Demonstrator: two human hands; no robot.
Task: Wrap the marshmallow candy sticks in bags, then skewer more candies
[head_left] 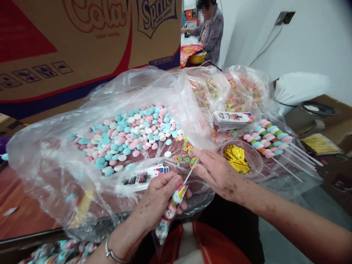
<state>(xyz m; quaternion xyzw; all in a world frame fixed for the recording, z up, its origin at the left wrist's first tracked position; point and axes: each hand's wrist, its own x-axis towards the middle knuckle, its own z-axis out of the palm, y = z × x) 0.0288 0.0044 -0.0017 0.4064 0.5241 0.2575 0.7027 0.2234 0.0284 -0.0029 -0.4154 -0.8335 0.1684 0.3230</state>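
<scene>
My left hand [158, 196] is closed round a candy skewer [167, 218] in a clear wrapper, which points down toward my lap. The skewer's white stick [189, 175] sticks up and to the right out of the wrapper. At its upper end, the fingers of my right hand [216, 170] pinch the stick. A stack of printed cards [144, 178] lies just behind my left hand. Small ring candies [187, 150] are beside my right fingertips. Pink, blue and white oval candies [132, 132] are heaped on clear plastic farther back.
To the right stand a round tub of gold twist ties [236, 157] and several finished candy skewers [271, 139]. More printed cards [233, 118] lie near bags of ring candies [239, 90]. A large carton [90, 40] blocks the back left. Another person [213, 31] works behind.
</scene>
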